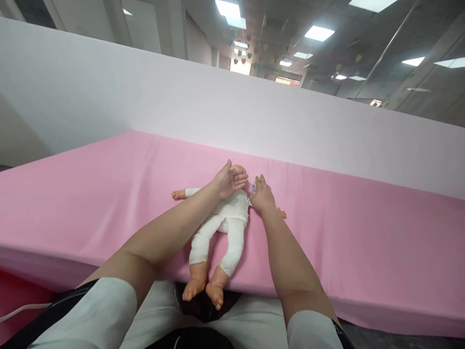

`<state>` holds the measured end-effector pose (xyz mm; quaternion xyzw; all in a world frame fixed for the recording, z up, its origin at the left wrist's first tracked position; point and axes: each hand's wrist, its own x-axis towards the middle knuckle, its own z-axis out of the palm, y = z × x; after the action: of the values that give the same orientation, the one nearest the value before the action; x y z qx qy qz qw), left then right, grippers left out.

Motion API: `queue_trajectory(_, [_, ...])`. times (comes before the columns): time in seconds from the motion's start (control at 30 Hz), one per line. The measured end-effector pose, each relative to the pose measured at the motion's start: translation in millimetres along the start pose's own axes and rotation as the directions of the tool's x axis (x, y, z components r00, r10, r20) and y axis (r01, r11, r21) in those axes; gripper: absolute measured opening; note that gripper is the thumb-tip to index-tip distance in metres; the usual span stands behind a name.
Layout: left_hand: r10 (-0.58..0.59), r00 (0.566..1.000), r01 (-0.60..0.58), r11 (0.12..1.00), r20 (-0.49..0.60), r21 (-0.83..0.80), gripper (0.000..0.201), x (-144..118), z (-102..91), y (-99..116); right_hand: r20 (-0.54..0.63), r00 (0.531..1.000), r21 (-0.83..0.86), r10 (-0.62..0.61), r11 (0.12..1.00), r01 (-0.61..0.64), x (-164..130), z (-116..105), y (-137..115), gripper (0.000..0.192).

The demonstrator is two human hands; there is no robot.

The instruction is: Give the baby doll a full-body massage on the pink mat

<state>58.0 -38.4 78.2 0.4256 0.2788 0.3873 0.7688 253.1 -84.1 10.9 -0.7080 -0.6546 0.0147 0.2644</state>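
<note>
Left hand (pixel 228 180) hides doll (pixel 221 223) head

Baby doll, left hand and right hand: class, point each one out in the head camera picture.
baby doll (pixel 232 213): head view, on its white-clothed torso.
left hand (pixel 227 180): head view, on the palm, over the doll's head.
right hand (pixel 262 196): head view, on the back of the hand, beside the doll's shoulder.

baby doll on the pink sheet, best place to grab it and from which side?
Probably the torso of the baby doll, gripped from above across its sides. It lies flat on its back on the pink sheet, feet over the near edge, so the white-clothed trunk is broad and exposed. The left hand and right hand crowd the head.
</note>
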Motion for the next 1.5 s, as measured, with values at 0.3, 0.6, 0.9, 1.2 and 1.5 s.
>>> queue_trajectory(0.3, [0.073, 0.996, -0.084, 0.967, -0.054, -0.241, 0.081, -39.3, -27.6, -14.7, 0.012, 0.830, 0.136, -0.558, 0.823, 0.552, -42.2, -14.2, -100.0, 0.083])
queue_trajectory(0.6, [0.100, 0.995, -0.091, 0.919, 0.005, -0.385, 0.097, -42.9, -34.1, -4.0, 0.160, 0.837, 0.107, -0.523, 0.852, 0.512, -54.1, -4.0, -118.2, 0.092])
queue_trajectory(0.9, [0.174, 0.982, -0.185, 0.956, -0.069, -0.229, 0.099, -49.5, -49.8, 7.7, 0.209, 0.650, 0.236, -0.731, 0.683, 0.692, -77.5, -15.6, -140.5, 0.099])
queue_trajectory(1.2, [-0.002, 0.996, 0.042, 0.888, 0.087, -0.459, 0.095, -52.3, -12.6, -13.8, 0.115, 0.801, 0.106, -0.587, 0.810, 0.577, -59.8, -6.9, -122.0, 0.088])
queue_trajectory(1.5, [0.102, 0.994, -0.110, 0.955, -0.043, -0.276, 0.101, -50.3, -33.1, 1.0, 0.157, 0.853, 0.040, -0.498, 0.866, 0.498, -58.5, -2.2, -122.1, 0.082])
